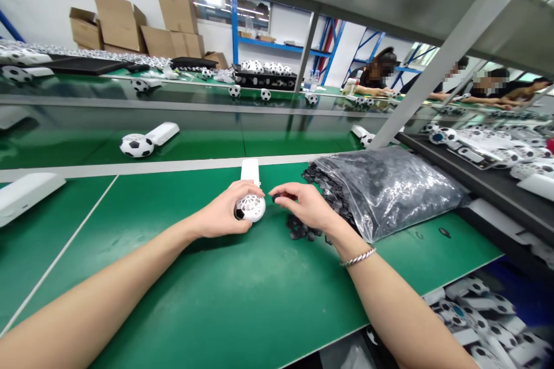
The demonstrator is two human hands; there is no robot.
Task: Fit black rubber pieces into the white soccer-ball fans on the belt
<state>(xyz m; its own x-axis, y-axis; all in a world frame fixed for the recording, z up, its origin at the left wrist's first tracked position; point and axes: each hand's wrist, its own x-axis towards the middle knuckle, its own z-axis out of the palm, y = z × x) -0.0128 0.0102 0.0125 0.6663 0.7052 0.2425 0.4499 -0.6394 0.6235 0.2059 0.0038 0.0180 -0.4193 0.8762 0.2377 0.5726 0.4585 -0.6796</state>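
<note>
My left hand (pixel 225 210) is wrapped round the ball-shaped head of a white handheld fan (pixel 251 209), whose white handle points away from me on the green bench. A white grille of open lines shows on the head, with a black patch at its left side. Just right of it, my right hand (pixel 305 204) pinches a small black piece (pixel 276 198), apart from the fan. Below that hand lies a loose heap of black pieces (pixel 298 228). They look like those spilling from the clear plastic bag (pixel 389 190) at the right.
Beyond the bench edge, a green conveyor (pixel 268 138) carries football-patterned fans (pixel 137 145). A black tray (pixel 463 153) of fans stands at right, more fans (pixel 480 317) lie below the bench. A slanting metal post (pixel 437 63) rises behind the bag. Several co-workers sit far right.
</note>
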